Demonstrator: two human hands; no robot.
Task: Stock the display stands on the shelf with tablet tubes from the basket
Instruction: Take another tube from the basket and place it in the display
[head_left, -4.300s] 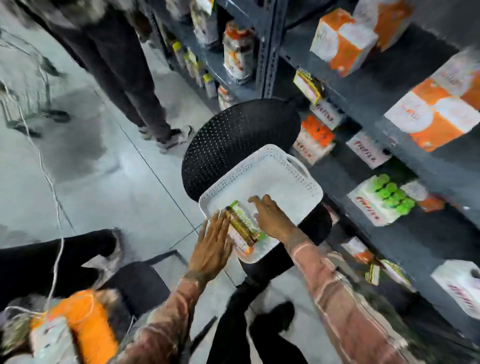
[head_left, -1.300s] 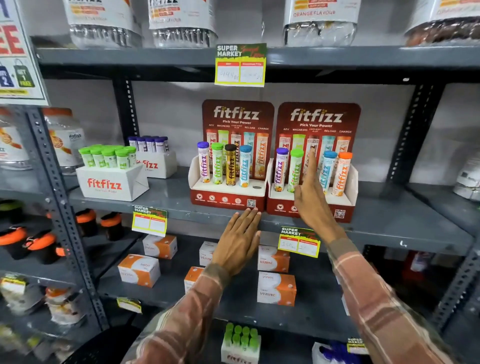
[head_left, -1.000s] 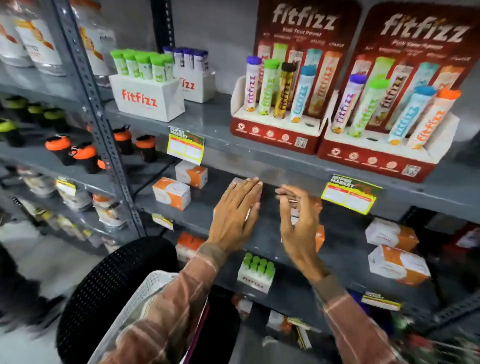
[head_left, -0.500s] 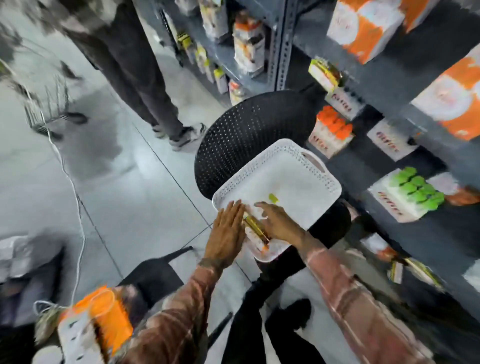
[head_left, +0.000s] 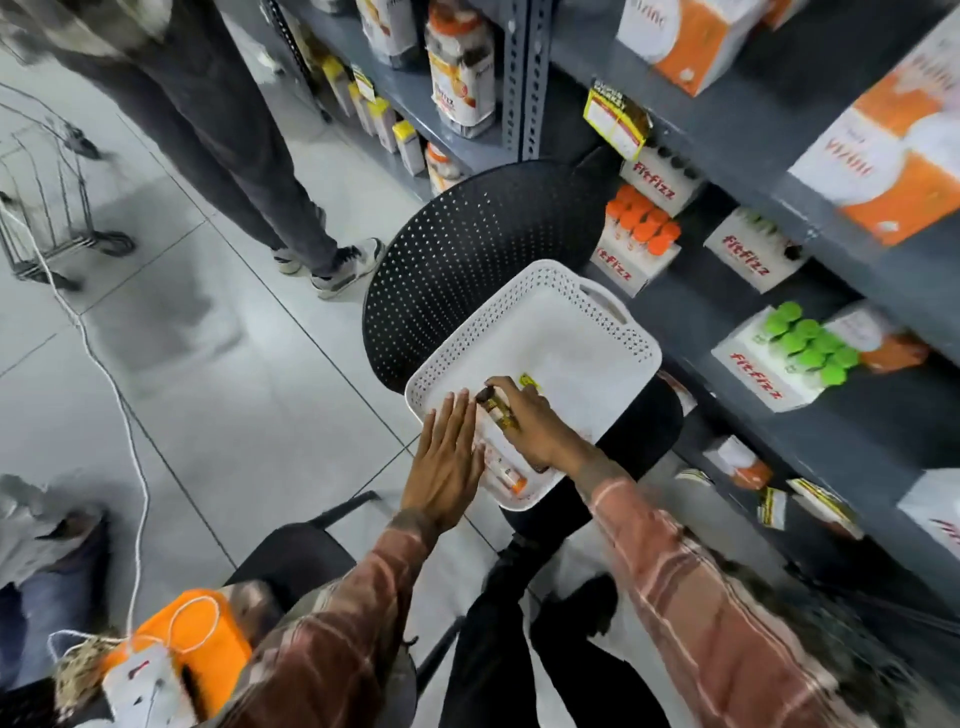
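A dark-capped tube (head_left: 497, 411) lies in the white basket (head_left: 582, 332), and the right hand (head_left: 535, 426) is grasping it. Another tube (head_left: 506, 475) lies beside it. The left hand (head_left: 447, 462) is flat and released, on the basket's edge. This is the picking-up step. Next, lift the tube up to the shelf (head_left: 810, 208).

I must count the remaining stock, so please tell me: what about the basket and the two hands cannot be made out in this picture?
- Number of tubes in the white basket, head view: the right hand covers them; only a dark-capped tube, an orange-capped tube and a green cap show.
- Right grip on the dark-capped tube: its fingers hide it.
- Left hand: whether it touches the basket rim is unclear.
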